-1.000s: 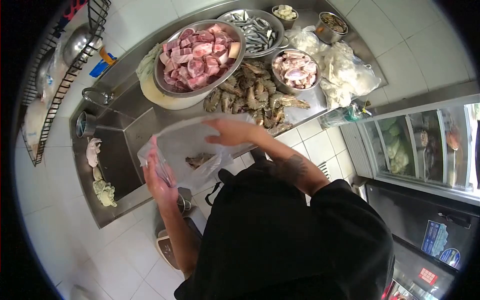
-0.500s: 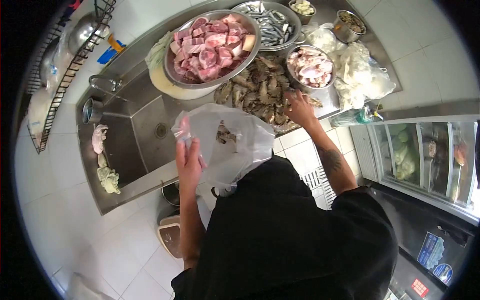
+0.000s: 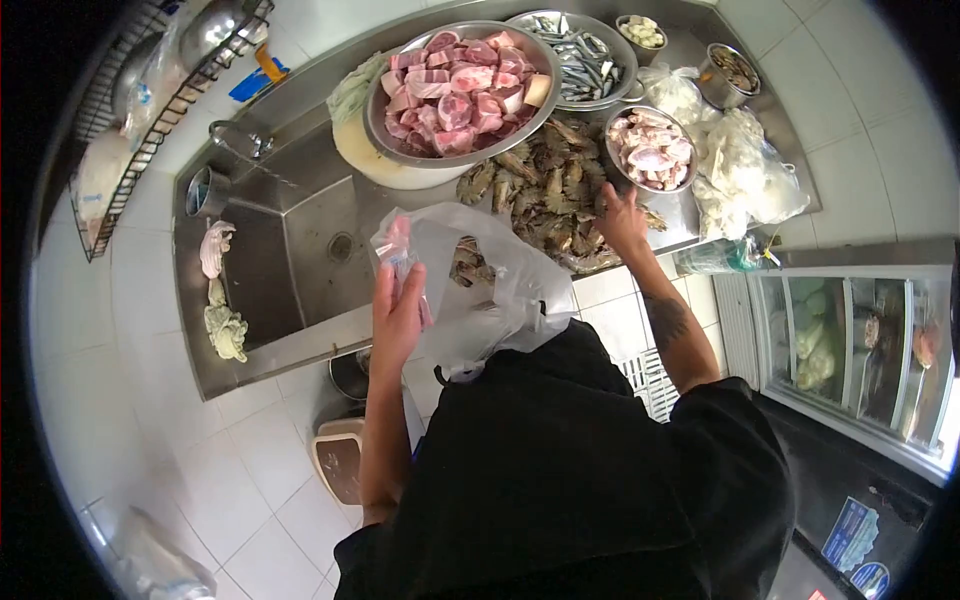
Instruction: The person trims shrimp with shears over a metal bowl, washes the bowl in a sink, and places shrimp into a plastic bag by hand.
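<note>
Head: steel counter [image 3: 679, 213], tiled floor [image 3: 240, 470]; left hand [image 3: 399, 315] grips bag [image 3: 505, 300]; right hand [image 3: 623, 220] at shrimp [image 3: 548, 185], grip unclear.

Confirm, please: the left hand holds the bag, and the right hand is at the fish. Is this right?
The right hand's place is wrong: the head view shows it at the shrimp. The left hand does hold the bag.
</note>
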Demonstrator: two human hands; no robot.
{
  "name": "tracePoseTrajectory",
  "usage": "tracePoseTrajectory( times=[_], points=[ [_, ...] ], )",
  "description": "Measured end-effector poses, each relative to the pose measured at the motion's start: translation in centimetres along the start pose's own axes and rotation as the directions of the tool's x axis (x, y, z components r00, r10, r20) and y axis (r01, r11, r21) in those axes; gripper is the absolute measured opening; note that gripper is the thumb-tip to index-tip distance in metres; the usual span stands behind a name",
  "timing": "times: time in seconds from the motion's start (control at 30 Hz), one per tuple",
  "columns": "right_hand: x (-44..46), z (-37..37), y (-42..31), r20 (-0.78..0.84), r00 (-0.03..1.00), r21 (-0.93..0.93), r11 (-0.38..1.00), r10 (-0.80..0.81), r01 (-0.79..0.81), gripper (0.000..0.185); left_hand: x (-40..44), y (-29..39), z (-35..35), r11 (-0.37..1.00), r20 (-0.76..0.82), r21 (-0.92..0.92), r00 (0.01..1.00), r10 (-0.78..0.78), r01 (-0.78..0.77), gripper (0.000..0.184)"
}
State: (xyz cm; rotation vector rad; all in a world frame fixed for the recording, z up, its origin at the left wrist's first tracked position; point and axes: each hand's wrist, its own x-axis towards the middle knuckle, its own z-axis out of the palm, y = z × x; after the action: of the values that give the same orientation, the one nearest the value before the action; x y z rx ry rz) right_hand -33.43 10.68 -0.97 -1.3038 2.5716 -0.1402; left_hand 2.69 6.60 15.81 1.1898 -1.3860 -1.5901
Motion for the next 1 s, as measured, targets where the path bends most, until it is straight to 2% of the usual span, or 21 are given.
tracePoseTrajectory(
  times=[0.07, 0.13, 0.17, 0.23, 0.3, 0.33, 0.37, 0.43, 0.5, 0.53, 0.57, 0.6, 0.63, 0.67, 0.73, 0.77, 0.83, 0.87, 0.93, 0.97, 1.0],
  points=[
    [0.0, -0.6, 0.8, -0.016, 0.999, 0.025, 0.999, -0.037, 0.038, 0.081, 0.1, 0.1, -0.3, 0.993, 0.017, 0.068, 0.995, 0.095, -0.096, 0.054],
    [-0.8, -1.8, 0.8, -0.101, 0.991, 0.097, 0.991, -0.086, 0.096, 0.078, 0.4, -0.2, -0.7, 0.991, 0.004, 0.071, 0.994, 0.111, -0.111, 0.054],
    [-1.8, -3.8, 0.0, -0.131, 0.986, 0.21, 0.969, -0.1, 0.126, 0.072, 0.7, -0.5, -0.9, 0.989, 0.011, 0.072, 0.991, 0.132, -0.133, 0.054],
    [-4.1, -8.0, -1.8, -0.233, 0.948, 0.338, 0.896, -0.216, 0.287, 0.068, 1.4, -0.9, -1.4, 0.982, 0.031, 0.072, 0.984, 0.175, -0.176, 0.054],
    [-7.6, -13.4, -5.0, -0.167, 0.944, 0.713, 0.626, -0.286, 0.316, 0.063, 1.1, -0.8, -1.6, 0.979, 0.056, 0.071, 0.98, 0.189, -0.193, 0.054],
    [-9.4, -15.7, -6.6, -0.07, 0.929, 0.873, 0.429, -0.364, 0.234, 0.064, 0.8, -0.3, -1.5, 0.988, 0.025, 0.079, 0.991, 0.131, -0.132, 0.054],
    [-11.0, -17.1, -8.0, -0.003, 0.897, 0.97, 0.215, -0.442, 0.109, 0.065, 0.5, 0.3, -1.2, 0.994, 0.01, 0.083, 0.997, 0.07, -0.071, 0.053],
    [-12.2, -17.3, -10.6, 0.002, 0.741, 0.999, 0.042, -0.671, 0.035, 0.071, 0.3, 1.5, -0.1, 0.995, -0.002, 0.09, 0.999, -0.051, 0.051, 0.053],
    [-12.2, -16.1, -12.9, 0.041, 0.698, 0.993, 0.109, -0.715, 0.052, 0.063, 0.3, 1.7, 0.6, 0.988, 0.023, 0.096, 0.992, -0.126, 0.124, 0.053],
    [-11.4, -15.5, -12.1, 0.044, 0.716, 0.992, 0.115, -0.697, 0.051, 0.063, 0.5, 1.7, 0.5, 1.0, 0.009, 0.025, 1.0, -0.017, 0.016, 0.054],
    [-10.2, -14.4, -11.3, -0.063, 0.813, 0.949, 0.217, -0.579, 0.228, 0.056, 0.9, 1.7, 0.3, 0.994, -0.019, -0.048, 0.995, 0.095, -0.096, 0.054],
    [-8.8, -13.1, -10.5, -0.193, 0.864, 0.863, 0.339, -0.466, 0.376, 0.051, 1.0, 1.6, 0.0, 0.994, -0.007, -0.054, 0.995, 0.095, -0.096, 0.054],
    [-7.4, -11.5, -8.8, -0.176, 0.926, 0.858, 0.408, -0.334, 0.311, 0.044, 1.1, 1.6, -0.4, 0.993, -0.014, -0.062, 0.995, 0.102, -0.103, 0.055],
    [-7.0, -11.6, -7.2, -0.228, 0.933, 0.649, 0.671, -0.279, 0.359, 0.044, 1.0, 1.5, -0.5, 0.991, -0.023, -0.07, 0.994, 0.11, -0.112, 0.057],
    [-5.6, -6.5, -2.6, -0.209, 0.901, 0.285, 0.857, -0.38, 0.428, 0.045, 0.8, 1.7, -0.3, 0.994, -0.03, -0.06, 0.995, 0.095, -0.097, 0.057],
    [-5.6, -3.7, -0.9, -0.209, 0.901, 0.286, 0.858, -0.379, 0.427, 0.045, 0.8, 1.7, -0.2, 0.996, -0.038, -0.039, 0.996, 0.075, -0.077, 0.057],
    [-6.3, 0.5, 1.0, 0.041, 0.856, 0.005, 0.856, -0.516, 0.516, 0.06, 0.9, 1.8, -0.2, 0.997, -0.03, -0.046, 0.997, 0.067, -0.069, 0.058],
    [-6.9, 1.2, 0.8, 0.043, 0.856, 0.011, 0.857, -0.515, 0.515, 0.06, 0.8, 1.8, -0.3, 0.997, -0.023, -0.05, 0.998, 0.055, -0.056, 0.058],
    [-7.4, 2.3, 0.4, 0.209, 0.841, -0.236, 0.809, -0.499, 0.539, 0.077, 1.0, 1.4, -0.4, 0.998, -0.006, -0.041, 0.998, 0.056, -0.056, 0.058],
    [-7.1, 2.4, 0.1, 0.207, 0.839, -0.232, 0.807, -0.504, 0.542, 0.077, 1.2, 1.2, -0.4, 0.998, 0.01, -0.036, 0.998, 0.058, -0.057, 0.058],
    [-6.6, 2.3, -0.2, 0.285, 0.828, -0.281, 0.784, -0.483, 0.554, 0.082, 1.2, 1.1, -0.3, 0.998, 0.004, -0.032, 0.998, 0.058, -0.058, 0.058]
  ],
)
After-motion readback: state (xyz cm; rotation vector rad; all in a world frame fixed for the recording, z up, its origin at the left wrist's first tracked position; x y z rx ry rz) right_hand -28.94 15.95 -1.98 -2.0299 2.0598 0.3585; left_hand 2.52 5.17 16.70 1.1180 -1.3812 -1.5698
